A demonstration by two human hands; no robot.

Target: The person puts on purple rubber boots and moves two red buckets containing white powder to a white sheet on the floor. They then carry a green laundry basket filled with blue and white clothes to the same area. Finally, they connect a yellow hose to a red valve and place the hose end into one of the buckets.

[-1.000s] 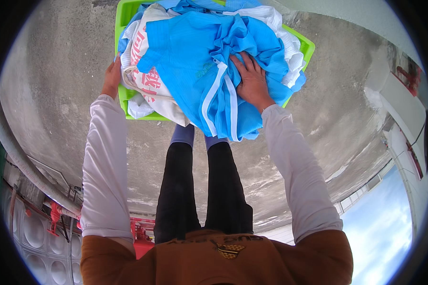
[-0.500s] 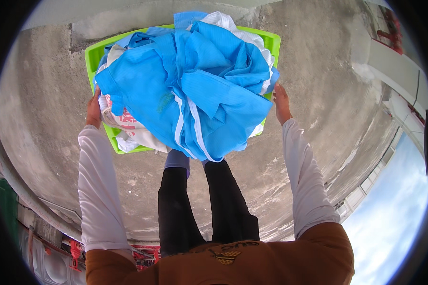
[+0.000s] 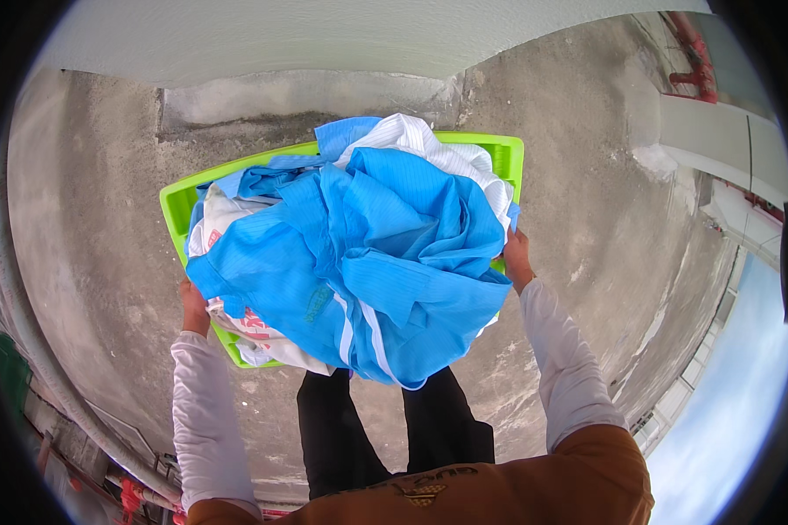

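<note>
A lime-green plastic basket (image 3: pixel 181 194) is in front of my legs, heaped with clothes. On top lies a crumpled bright-blue garment (image 3: pixel 411 219) with white stripes, draping over the near rim. White striped cloth (image 3: pixel 403 133) shows behind it, and a cream cloth (image 3: pixel 267 325) with red print sticks out at the near left. My left hand (image 3: pixel 194 306) is closed on the basket's left side; my right hand (image 3: pixel 517 258) is closed on its right side. The fingertips of both hands are partly hidden by the rim and the clothes.
A pale wall (image 3: pixel 280 39) with a low concrete ledge (image 3: pixel 298 94) stands just beyond the basket. Bare concrete floor (image 3: pixel 604 184) spreads around me. Red pipes (image 3: pixel 696 61) and a white beam (image 3: pixel 718 131) are at the far right; a long pipe (image 3: pixel 52 367) curves along the left.
The basket and both hands sit lower in the picture, nearer my body. More of the wall and ledge shows beyond it. Both hands keep their hold.
</note>
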